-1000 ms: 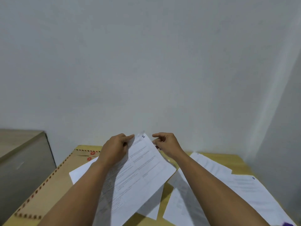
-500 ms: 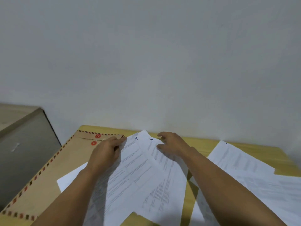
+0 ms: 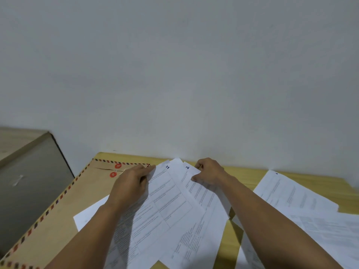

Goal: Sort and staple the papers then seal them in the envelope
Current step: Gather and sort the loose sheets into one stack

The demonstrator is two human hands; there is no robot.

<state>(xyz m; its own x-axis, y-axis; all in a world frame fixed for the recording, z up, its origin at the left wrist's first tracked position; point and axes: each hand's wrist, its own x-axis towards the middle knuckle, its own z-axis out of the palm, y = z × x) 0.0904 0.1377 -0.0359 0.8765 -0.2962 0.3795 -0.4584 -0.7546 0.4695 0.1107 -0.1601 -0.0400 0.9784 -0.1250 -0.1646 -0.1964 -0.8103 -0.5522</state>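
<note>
Left hand (image 3: 130, 184): fingers curled at the far left corner of the sheet marked 1 (image 3: 167, 202), thumb lying along its top edge. The hand grips that corner. The sheet slopes from the fingers down toward the person, its printed side up.

Right hand (image 3: 209, 173): fingers bent, thumb tip pressed on the printed face of the sheet marked 2 (image 3: 200, 193), fingertips curled over its far edge. The hand pinches the top of this sheet. Sheet 2 lies just right of sheet 1 and partly under it; the two overlap between the hands.

Beneath the left forearm, a further white sheet (image 3: 87, 216) shows one blank corner, lying on the envelope.

Left of the left hand: a large brown envelope (image 3: 58, 220) with a red and dark striped border lies flat on the table. Its two red string-tie discs (image 3: 115, 170) sit just beyond the left knuckles, near the envelope's far edge.

Right of the right forearm: loose printed sheets (image 3: 291, 193) lie spread on the yellow wooden table (image 3: 246, 175), overlapping one another and running off the right edge of view.

Beyond the fingers: a plain pale wall (image 3: 174, 74) meets the table's far edge. Far left of the envelope: a grey cabinet (image 3: 29, 181) with a light wood top.
</note>
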